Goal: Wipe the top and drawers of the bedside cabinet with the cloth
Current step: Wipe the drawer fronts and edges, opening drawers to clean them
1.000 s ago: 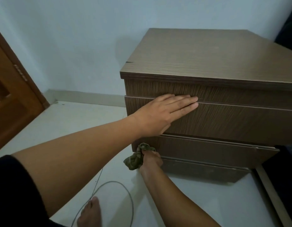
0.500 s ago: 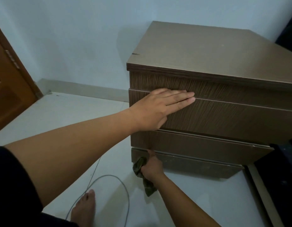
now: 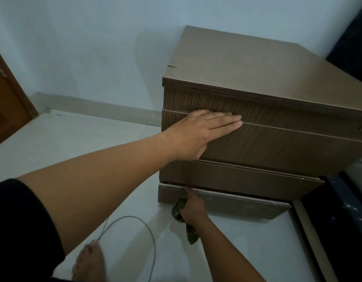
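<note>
A brown wooden bedside cabinet stands against the pale wall. My left hand lies flat, fingers together, on the front of the upper drawer. Below it is a second drawer and a bottom panel. My right hand grips a dark green patterned cloth at the left end of the bottom panel, one finger hooked at its top edge. The cloth's tail hangs down toward the floor.
A grey cable loops over the white floor near my bare foot. A wooden door stands at the left. Dark bedding and a bed frame sit close on the right.
My right hand with the cloth has dropped from the second drawer's left end down to the bottom panel. My left hand has stayed flat on the upper drawer.
</note>
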Motion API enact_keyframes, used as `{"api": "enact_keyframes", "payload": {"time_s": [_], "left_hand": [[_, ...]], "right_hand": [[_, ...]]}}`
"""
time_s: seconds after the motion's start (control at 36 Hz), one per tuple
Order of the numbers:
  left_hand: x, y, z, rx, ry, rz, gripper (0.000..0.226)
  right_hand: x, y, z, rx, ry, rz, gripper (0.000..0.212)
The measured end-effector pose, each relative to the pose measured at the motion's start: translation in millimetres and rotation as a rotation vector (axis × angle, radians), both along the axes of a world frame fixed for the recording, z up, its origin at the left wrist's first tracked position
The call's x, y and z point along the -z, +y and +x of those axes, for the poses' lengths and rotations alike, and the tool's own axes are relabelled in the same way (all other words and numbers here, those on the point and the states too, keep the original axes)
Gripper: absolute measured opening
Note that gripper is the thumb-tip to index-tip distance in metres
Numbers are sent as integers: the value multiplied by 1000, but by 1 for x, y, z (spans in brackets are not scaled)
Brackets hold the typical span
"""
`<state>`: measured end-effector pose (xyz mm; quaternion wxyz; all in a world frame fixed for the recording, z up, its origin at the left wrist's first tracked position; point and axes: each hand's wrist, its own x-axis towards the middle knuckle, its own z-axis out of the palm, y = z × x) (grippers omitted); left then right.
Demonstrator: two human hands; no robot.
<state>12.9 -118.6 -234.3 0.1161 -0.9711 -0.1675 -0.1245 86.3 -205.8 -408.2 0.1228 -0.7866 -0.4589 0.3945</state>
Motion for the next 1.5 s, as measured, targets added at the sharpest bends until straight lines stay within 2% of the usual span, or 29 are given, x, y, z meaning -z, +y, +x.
{"api": "enact_keyframes", "payload": {"time_s": [0.17,0.28,0.33,0.42,0.61,0.69,0.75,0.89,1.03,1.33,1.5], "left_hand": [[-6,4,-1,9,95,10,81],[-18,13,-2,49,169,19,78],[-23,16,-3,78,185,14,78],[-23,18,-4,91,157,-12,76],[-23,21,-5,149,53,-85,72],[-21,21,-5,163,19,-92,71],[-20,22,-5,167,3,-88,71],[-18,25,-4,211,-49,-56,71],[-14,27,-3,203,-51,-24,73],[-12,26,-3,205,-83,25,73],[-12,28,-2,218,-77,21,74]], "right_hand": [[-1,-21,-1,3,20,49,54],[-4,-31,1,-40,-34,39,59],[-6,-31,1,-52,-61,22,54],[-16,-25,-3,-49,-64,84,37],[-19,-6,-44,-188,-176,459,38],[-5,0,-51,-298,-315,374,38],[6,4,-50,-303,-435,400,31],[29,7,-45,-322,-515,449,37],[32,-1,-27,-357,-509,479,33],[44,-24,42,-329,-566,588,41],[46,-45,95,-283,-622,540,42]]}}
